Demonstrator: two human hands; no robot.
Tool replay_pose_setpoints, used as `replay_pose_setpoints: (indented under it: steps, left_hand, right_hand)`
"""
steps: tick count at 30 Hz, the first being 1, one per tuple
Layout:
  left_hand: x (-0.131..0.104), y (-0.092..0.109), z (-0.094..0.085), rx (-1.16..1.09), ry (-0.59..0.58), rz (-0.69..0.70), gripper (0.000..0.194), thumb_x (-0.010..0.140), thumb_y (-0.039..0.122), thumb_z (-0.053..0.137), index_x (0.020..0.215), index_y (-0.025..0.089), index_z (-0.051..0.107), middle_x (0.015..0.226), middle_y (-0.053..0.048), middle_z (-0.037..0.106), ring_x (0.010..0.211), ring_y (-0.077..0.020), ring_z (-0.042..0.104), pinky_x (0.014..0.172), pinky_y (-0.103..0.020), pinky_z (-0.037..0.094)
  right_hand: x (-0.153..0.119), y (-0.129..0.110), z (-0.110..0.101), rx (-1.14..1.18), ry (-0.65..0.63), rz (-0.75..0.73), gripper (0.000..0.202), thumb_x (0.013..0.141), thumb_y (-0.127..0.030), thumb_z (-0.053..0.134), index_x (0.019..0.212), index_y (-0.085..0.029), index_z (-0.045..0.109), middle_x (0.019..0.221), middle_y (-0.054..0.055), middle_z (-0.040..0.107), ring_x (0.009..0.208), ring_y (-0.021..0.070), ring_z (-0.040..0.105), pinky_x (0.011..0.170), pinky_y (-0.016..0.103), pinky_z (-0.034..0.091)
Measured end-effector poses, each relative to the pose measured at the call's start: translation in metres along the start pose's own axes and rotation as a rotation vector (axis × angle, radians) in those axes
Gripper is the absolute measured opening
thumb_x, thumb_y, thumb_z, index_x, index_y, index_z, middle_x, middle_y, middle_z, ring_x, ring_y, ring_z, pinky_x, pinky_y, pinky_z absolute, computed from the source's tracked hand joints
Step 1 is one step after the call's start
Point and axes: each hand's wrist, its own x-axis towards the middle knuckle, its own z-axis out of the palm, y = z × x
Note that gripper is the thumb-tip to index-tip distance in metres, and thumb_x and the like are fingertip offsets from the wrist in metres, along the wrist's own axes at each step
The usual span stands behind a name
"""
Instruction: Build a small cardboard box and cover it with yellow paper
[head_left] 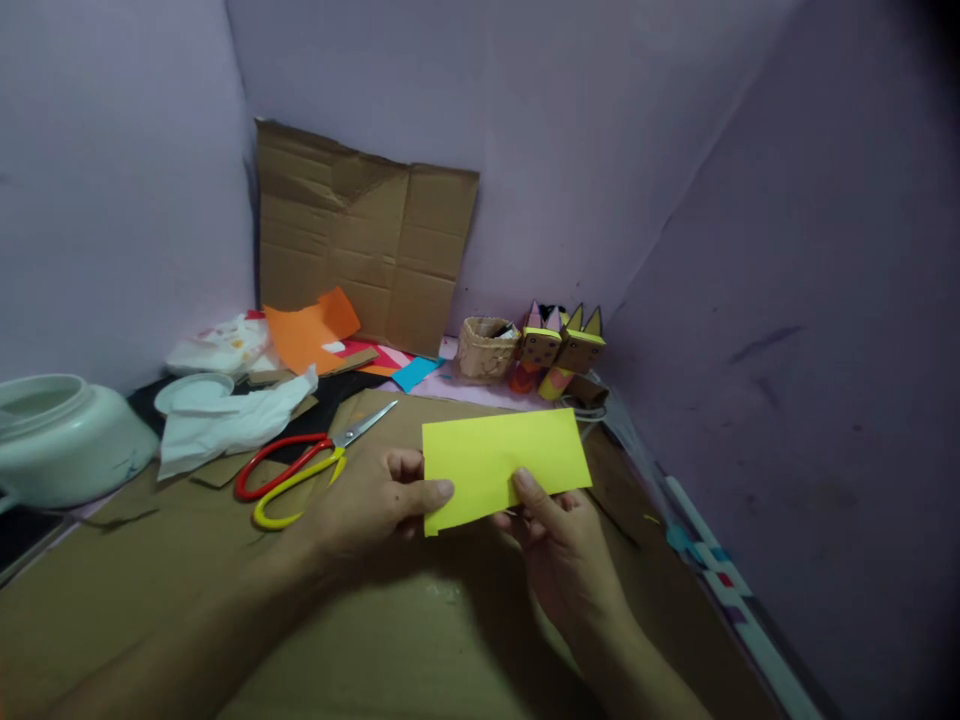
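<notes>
A yellow paper rectangle is held up above the brown cardboard work surface. My left hand pinches its left edge, thumb on the front and the other fingers curled behind. My right hand grips its lower edge right of the middle, with the thumb on top and the fingers underneath. The paper's lower left corner has a small uneven tab. Scissors with one red and one yellow handle lie just beyond my left hand, their blades pointing to the upper right.
A cardboard sheet leans on the back wall, with orange paper before it. A woven basket and animal-like paper figures stand at the back. White tissue and a pale green pot are on the left.
</notes>
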Motion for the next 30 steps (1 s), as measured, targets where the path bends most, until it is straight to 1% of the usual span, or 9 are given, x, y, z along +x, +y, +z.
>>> replay_pose_setpoints:
  steps: [2, 6, 11, 16, 22, 24, 26, 28, 30]
  left_hand:
    - [0.000, 0.001, -0.003, 0.038, 0.033, -0.001, 0.030, 0.061, 0.042, 0.064, 0.064, 0.013, 0.061, 0.047, 0.002, 0.049, 0.043, -0.0075, 0.038, 0.042, -0.020, 0.024]
    - [0.006, 0.001, -0.015, 0.099, 0.147, 0.028, 0.031, 0.060, 0.045, 0.062, 0.056, 0.016, 0.053, 0.045, 0.005, 0.045, 0.041, -0.0072, 0.037, 0.041, -0.020, 0.024]
    - [0.016, -0.005, -0.023, 0.197, 0.226, 0.019, 0.035, 0.061, 0.048, 0.059, 0.050, 0.019, 0.044, 0.042, 0.006, 0.038, 0.040, -0.0075, 0.033, 0.041, -0.021, 0.022]
    - [0.012, -0.002, -0.023, 0.186, 0.232, -0.011, 0.033, 0.064, 0.046, 0.060, 0.052, 0.018, 0.047, 0.044, 0.005, 0.039, 0.041, -0.0078, 0.032, 0.041, -0.021, 0.021]
    - [0.007, -0.002, -0.026, 0.172, 0.212, 0.025, 0.037, 0.065, 0.041, 0.064, 0.046, 0.018, 0.043, 0.040, 0.006, 0.039, 0.039, -0.0072, 0.033, 0.041, -0.020, 0.022]
    - [0.008, -0.005, -0.029, 0.160, 0.228, 0.049, 0.032, 0.066, 0.038, 0.065, 0.047, 0.018, 0.048, 0.040, 0.005, 0.041, 0.039, -0.0068, 0.032, 0.040, -0.019, 0.021]
    - [0.008, -0.007, -0.031, 0.132, 0.253, 0.101, 0.019, 0.066, 0.032, 0.066, 0.056, 0.017, 0.059, 0.045, 0.005, 0.048, 0.041, -0.0070, 0.036, 0.041, -0.019, 0.025]
    - [0.008, -0.007, -0.031, 0.099, 0.310, 0.193, 0.009, 0.064, 0.026, 0.066, 0.068, 0.018, 0.067, 0.056, 0.002, 0.057, 0.049, -0.0092, 0.046, 0.046, -0.020, 0.032]
    - [0.007, -0.005, -0.030, 0.107, 0.396, 0.326, 0.007, 0.062, 0.019, 0.064, 0.066, 0.018, 0.069, 0.073, -0.002, 0.065, 0.066, -0.0140, 0.057, 0.053, -0.021, 0.039]
  right_hand:
    - [0.003, -0.004, -0.001, 0.004, 0.001, 0.031, 0.039, 0.050, -0.030, 0.085, 0.080, -0.015, 0.065, 0.073, 0.001, 0.069, 0.053, 0.0108, 0.061, 0.040, 0.018, 0.052]
    - [0.013, -0.011, -0.006, -0.032, 0.043, 0.054, 0.039, 0.044, -0.032, 0.084, 0.070, -0.014, 0.062, 0.052, -0.005, 0.059, 0.038, 0.0062, 0.050, 0.029, 0.013, 0.037]
    - [0.020, -0.011, -0.013, -0.216, 0.047, 0.040, 0.030, 0.052, -0.036, 0.078, 0.063, -0.014, 0.060, 0.047, -0.001, 0.060, 0.036, 0.0059, 0.047, 0.032, 0.014, 0.031]
    - [0.024, -0.010, -0.022, -0.453, -0.040, 0.000, 0.030, 0.057, -0.041, 0.073, 0.056, -0.013, 0.061, 0.042, 0.000, 0.057, 0.035, 0.0074, 0.043, 0.034, 0.017, 0.027]
    - [0.026, -0.010, -0.025, -0.477, -0.037, -0.032, 0.031, 0.060, -0.043, 0.074, 0.057, -0.015, 0.059, 0.048, -0.002, 0.054, 0.038, 0.0071, 0.044, 0.035, 0.018, 0.025]
    - [0.024, -0.011, -0.024, -0.481, -0.047, -0.063, 0.029, 0.058, -0.041, 0.076, 0.058, -0.016, 0.061, 0.044, -0.005, 0.050, 0.036, 0.0059, 0.038, 0.034, 0.018, 0.023]
    - [0.023, -0.014, -0.024, -0.488, -0.056, -0.116, 0.024, 0.059, -0.037, 0.076, 0.061, -0.017, 0.064, 0.040, -0.007, 0.045, 0.034, 0.0048, 0.033, 0.033, 0.018, 0.022]
    - [0.022, -0.015, -0.025, -0.483, -0.053, -0.205, 0.016, 0.061, -0.031, 0.076, 0.064, -0.018, 0.067, 0.048, -0.005, 0.054, 0.037, 0.0052, 0.038, 0.036, 0.018, 0.028]
    - [0.023, -0.015, -0.026, -0.459, -0.061, -0.310, 0.009, 0.062, -0.026, 0.075, 0.065, -0.020, 0.070, 0.078, 0.002, 0.068, 0.054, 0.0093, 0.055, 0.045, 0.020, 0.040]
